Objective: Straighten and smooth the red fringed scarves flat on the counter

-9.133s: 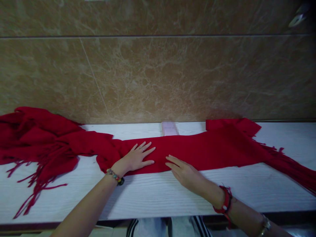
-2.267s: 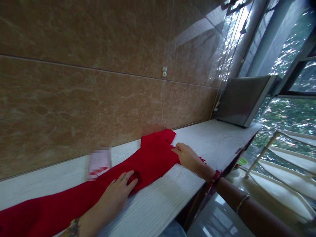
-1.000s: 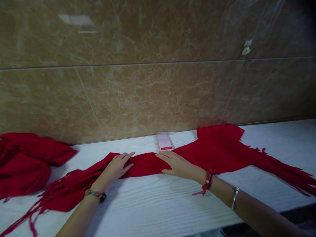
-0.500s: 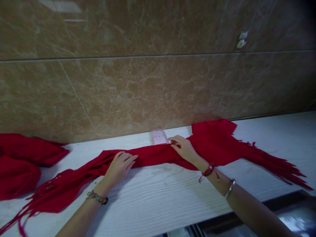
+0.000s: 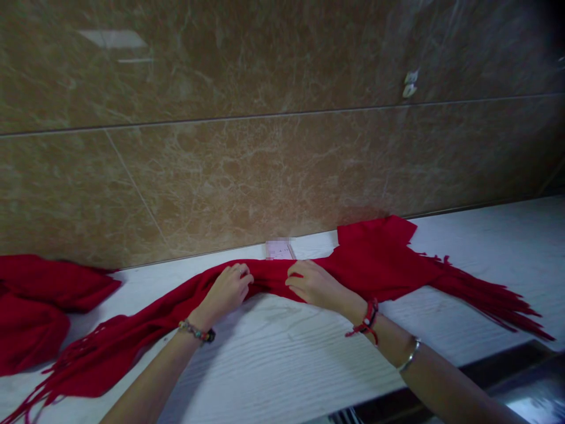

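Observation:
A long red scarf (image 5: pixel 375 265) with fringed ends lies across the white tabletop (image 5: pixel 265 359). Its middle is gathered into a narrow band, while the right part spreads wider and has a folded flap against the wall. My left hand (image 5: pixel 227 288) is closed on the gathered cloth left of the middle, fingers curled into it. A short way to the right, my right hand (image 5: pixel 315 285) pinches the same band, its fingertips bent toward my left hand. Between the two hands a short stretch of scarf shows.
Behind the scarf's middle, a small pale pink card or box (image 5: pixel 279 249) sits by the brown marble wall (image 5: pixel 247 176). Another heap of red cloth (image 5: pixel 39 306) rests at the left. A dark gap (image 5: pixel 441 391) runs along the table's front edge at lower right.
My hands have come closer together along the scarf, and their fingers have curled onto the cloth. The scarf's middle is more bunched. The camera view has shifted slightly.

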`<state>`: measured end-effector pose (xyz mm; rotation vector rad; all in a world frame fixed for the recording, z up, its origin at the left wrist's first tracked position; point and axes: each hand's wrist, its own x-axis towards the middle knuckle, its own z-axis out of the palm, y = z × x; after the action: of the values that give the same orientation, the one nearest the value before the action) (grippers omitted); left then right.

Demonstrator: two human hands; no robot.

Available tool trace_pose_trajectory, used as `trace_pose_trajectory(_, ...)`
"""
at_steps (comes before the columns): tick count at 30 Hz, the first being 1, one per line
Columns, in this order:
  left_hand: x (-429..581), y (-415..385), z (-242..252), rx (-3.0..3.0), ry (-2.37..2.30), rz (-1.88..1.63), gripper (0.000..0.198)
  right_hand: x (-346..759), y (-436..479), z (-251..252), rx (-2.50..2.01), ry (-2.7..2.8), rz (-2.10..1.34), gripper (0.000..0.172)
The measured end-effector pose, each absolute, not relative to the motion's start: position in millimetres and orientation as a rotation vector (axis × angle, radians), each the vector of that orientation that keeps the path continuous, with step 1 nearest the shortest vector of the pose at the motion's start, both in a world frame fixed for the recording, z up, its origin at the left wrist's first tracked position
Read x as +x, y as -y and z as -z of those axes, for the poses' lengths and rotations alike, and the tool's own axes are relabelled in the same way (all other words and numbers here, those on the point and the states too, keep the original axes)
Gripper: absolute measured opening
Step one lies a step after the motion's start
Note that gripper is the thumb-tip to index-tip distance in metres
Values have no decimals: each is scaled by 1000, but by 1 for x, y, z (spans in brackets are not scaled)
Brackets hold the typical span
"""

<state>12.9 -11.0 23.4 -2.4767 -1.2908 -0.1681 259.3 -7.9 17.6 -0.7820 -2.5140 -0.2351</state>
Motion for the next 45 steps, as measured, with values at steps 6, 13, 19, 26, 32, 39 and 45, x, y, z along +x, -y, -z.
trace_pose_trajectory(6,-14,39,-8,-2610,1475,78,27,244,17,-1,-944,2827,264,8)
trace_pose_trajectory(13,-46,21,-12,-2378,1664,116,40,256,6,-10,-994,2594,-289,20)
trace_pose_trajectory(19,-18,38,-17,-2439,1414,340,29,289,-16,-15,-807,2276,-1123,25)
trace_pose_trajectory(26,26,49,0,-2577,1313,93,27,286,-12,-13,-678,2658,-1132,29)
trace_pose_trajectory(32,14,56,-18,-2674,1353,38,22,282,-5,-18,-617,2677,-1078,28)
trace_pose_trajectory(39,21,58,-18,-2743,1301,83,32,276,2,-20,-667,2695,-712,25)
trace_pose_trajectory(45,23,54,1,-2942,1348,-30,50,280,23,-12,-893,2823,-452,38)
